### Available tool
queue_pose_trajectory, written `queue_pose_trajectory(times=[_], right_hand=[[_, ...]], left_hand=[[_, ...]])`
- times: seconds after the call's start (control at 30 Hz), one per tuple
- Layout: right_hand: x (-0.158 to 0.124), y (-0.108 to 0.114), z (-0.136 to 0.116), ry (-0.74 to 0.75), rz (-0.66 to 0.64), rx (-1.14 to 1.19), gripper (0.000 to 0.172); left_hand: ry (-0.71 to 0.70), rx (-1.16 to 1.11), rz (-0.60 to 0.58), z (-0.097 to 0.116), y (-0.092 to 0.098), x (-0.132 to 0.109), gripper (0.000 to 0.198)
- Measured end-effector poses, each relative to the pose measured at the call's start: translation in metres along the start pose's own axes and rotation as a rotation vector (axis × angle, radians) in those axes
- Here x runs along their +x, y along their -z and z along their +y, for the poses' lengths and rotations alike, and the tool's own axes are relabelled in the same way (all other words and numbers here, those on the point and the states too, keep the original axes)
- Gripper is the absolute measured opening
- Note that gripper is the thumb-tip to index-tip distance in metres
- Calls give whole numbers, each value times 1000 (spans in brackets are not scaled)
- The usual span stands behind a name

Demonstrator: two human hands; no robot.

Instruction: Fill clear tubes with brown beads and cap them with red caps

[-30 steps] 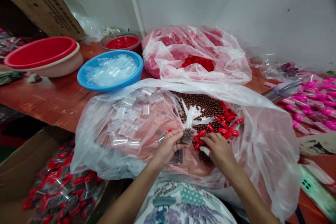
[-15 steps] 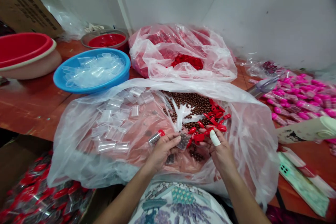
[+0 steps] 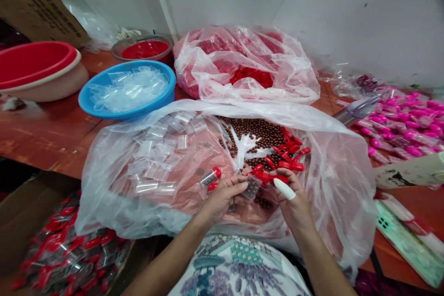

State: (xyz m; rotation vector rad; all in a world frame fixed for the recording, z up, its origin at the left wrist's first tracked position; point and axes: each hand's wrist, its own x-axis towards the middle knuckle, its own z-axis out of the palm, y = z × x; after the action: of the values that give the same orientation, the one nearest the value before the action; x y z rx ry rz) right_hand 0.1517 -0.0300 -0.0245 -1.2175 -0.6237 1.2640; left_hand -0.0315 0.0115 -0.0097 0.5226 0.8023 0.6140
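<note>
My left hand [image 3: 225, 196] pinches a small clear plastic container [image 3: 252, 188] with brown beads inside, held tilted over the plastic sheet. Just to its right, my right hand [image 3: 293, 199], with a white cover [image 3: 284, 188] on one digit, grips a red cap [image 3: 281, 178] between thumb and fingers. The container and the cap are apart. Beyond both hands lie loose red caps [image 3: 290, 157] and a spread of brown beads [image 3: 265, 132]. Beside my left hand rests a filled container with a red cap [image 3: 210, 176]. Empty clear containers [image 3: 152, 162] lie scattered to the left.
A blue basin [image 3: 126, 110] of clear pieces stands at the back left, near a red basin [image 3: 34, 64]. Behind the sheet sits a bag of red parts [image 3: 249, 62]. Pink-capped containers [image 3: 409, 125] and a phone [image 3: 409, 240] lie right. Finished red-capped containers [image 3: 72, 249] fill a box lower left.
The view has shifted slightly. My left hand has turned the container, showing more of its beads. My right hand has drawn the red cap a little away from the pile of caps.
</note>
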Motion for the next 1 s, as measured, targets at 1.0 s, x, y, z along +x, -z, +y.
queue_pose_trajectory(times=[1.0], right_hand=[[-11, -8, 11, 670, -280, -968, 61]], left_hand=[[-66, -82, -9, -10, -13, 5, 37]])
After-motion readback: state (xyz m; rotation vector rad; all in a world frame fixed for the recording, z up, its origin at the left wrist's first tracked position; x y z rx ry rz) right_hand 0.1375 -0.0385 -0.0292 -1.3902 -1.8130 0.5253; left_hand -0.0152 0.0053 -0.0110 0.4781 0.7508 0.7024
